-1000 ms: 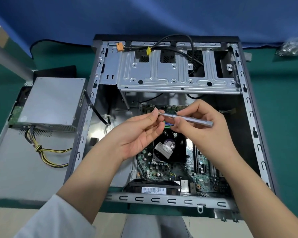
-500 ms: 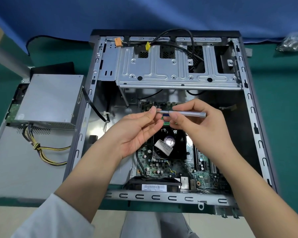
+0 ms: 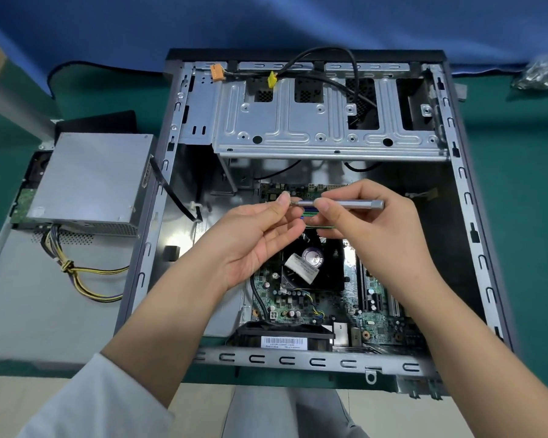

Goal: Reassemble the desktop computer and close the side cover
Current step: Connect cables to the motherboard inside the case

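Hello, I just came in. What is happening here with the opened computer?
A person is working over an open desktop computer case that lies on its side on a green table. The right hand holds a slim silver screwdriver level above the motherboard, and the left hand pinches at its tip, perhaps fitting a bit or a screw; that part is too small to tell. The power supply sits outside the case, on the removed side cover to the left.

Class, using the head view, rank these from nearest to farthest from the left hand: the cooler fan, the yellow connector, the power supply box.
1. Cooler fan: just right of the left hand.
2. Power supply box: outside the case, left.
3. Yellow connector: at the far edge.
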The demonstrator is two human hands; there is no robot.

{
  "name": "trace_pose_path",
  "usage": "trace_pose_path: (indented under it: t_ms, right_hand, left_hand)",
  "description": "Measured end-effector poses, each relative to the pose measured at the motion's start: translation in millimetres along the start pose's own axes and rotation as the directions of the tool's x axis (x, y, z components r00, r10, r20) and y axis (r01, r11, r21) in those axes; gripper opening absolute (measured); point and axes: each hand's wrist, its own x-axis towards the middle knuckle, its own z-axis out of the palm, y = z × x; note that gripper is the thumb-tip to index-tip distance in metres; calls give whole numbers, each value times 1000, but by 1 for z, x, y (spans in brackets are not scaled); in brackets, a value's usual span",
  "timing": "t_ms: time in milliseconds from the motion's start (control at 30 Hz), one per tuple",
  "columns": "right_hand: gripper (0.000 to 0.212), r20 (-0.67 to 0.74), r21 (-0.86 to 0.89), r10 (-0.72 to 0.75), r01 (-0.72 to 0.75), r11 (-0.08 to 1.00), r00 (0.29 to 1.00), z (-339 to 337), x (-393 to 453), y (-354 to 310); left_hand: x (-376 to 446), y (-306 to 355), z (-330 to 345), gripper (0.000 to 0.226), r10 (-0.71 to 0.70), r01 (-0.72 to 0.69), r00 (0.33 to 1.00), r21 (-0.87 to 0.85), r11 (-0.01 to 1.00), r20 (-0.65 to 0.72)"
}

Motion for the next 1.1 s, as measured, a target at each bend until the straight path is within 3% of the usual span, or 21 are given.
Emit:
trace_pose_path:
  t_ms: [100,200,233,300,367,400,467,600,767,967,1100]
  right_hand:
    - [6,-9,-3,3,-3,1000,1000,0,0,-1]
    - [3,-37,-8,11,-11,1000,999,-1,0,-1]
    - [3,-53,-10,19,-19,1000,998,-2,1,-1]
    - [3,-83,-13,39,-41,999,996,-4,2,0]
    - [3,-103,-24,60,-63,998,993,-6,3,3]
    - [3,-111,-37,69,-73,997,991,-6,4,4]
    - [3,-114,-68,80,-88,994,990,-5,5,7]
    - [4,-87,-106,111,-120,987,990,-1,9,12]
    - [7,-69,-183,115,-126,975,991,14,32,8]
    - [7,-13,-581,16,-21,814,1000,47,68,35]
    - [7,-1,-675,-73,54,736,997,57,77,51]
  left_hand:
    - [-2,0,1,32,5,-5,1000,31,1000,4]
    - [-2,-3,1,36,175,-129,980,362,923,-96]
    - [-1,-4,-2,32,294,-179,948,564,806,-120]
    - [1,-4,-9,35,487,-136,871,920,367,-66]
    - [4,-5,-12,49,435,36,900,999,-26,-21]
    - [6,-7,-12,56,353,98,935,983,-155,-37]
    - [12,-10,-8,67,191,135,978,948,-289,-81]
    - [29,-2,-6,79,115,127,989,937,-327,-94]
    - [31,-1,-19,83,22,78,997,975,-208,-76]
    - [28,0,-17,66,-57,34,997,953,-300,-53]
    - [32,1,-17,52,-138,-10,989,920,-392,-48]
